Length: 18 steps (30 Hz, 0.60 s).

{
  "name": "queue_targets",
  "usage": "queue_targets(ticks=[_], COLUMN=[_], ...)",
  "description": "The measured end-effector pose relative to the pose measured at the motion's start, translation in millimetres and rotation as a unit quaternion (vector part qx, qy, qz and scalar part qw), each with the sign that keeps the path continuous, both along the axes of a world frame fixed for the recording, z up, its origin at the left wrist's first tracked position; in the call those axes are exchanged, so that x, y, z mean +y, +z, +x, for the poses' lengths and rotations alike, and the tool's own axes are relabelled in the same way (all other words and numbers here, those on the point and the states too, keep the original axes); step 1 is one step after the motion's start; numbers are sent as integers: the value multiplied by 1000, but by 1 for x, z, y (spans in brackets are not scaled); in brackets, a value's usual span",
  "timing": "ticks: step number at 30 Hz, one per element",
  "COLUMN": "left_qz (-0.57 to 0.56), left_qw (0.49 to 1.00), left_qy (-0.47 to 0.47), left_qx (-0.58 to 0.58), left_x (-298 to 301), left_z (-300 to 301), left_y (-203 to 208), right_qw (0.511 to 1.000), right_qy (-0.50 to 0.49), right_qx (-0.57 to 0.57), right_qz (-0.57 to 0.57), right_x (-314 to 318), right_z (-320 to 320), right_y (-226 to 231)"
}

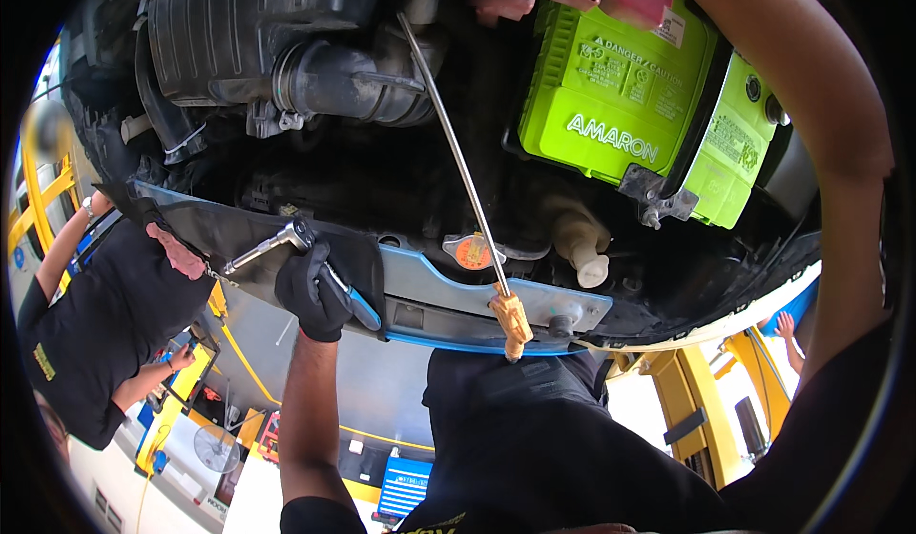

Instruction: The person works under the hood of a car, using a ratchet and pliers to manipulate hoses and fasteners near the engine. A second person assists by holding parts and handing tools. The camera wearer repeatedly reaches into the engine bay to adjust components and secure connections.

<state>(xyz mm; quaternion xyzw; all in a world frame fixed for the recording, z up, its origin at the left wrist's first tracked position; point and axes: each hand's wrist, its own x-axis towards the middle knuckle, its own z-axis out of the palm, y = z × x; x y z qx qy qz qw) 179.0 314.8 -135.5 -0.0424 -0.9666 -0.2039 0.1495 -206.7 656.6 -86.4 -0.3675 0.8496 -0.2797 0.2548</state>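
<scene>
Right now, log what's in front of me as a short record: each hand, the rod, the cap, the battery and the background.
Left hand: black-gloved, closed around a ratchet with a blue-and-black handle
Right hand: not visible; the right arm reaches the upper edge
Rod: slim metal, slanting across the engine bay, tan grip near its lower end
Cap: orange-topped, just left of the rod
Battery: bright green, upper right
Background: person in black shirt at left; yellow post at lower right
</scene>
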Motion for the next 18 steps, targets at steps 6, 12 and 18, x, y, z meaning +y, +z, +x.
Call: queue_targets(ticks=[6, 12, 18], left_qz=[-22, -37, -40], left_qw=[999, 999, 998], left_qy=[-12, -23, -35], left_qx=[19, 20, 21], left_x=[-2, -3, -2], left_z=[3, 5, -7], left_y=[-4, -2, -4], right_qw=[1000, 1000, 1000], right_qy=[0, -4, -18], right_qx=[-5, -4, -5], right_qz=[-4, -8, 0], right_x=[-5, -3, 3], right_z=[-2, -3, -3], right_y=[-5, -6, -4])
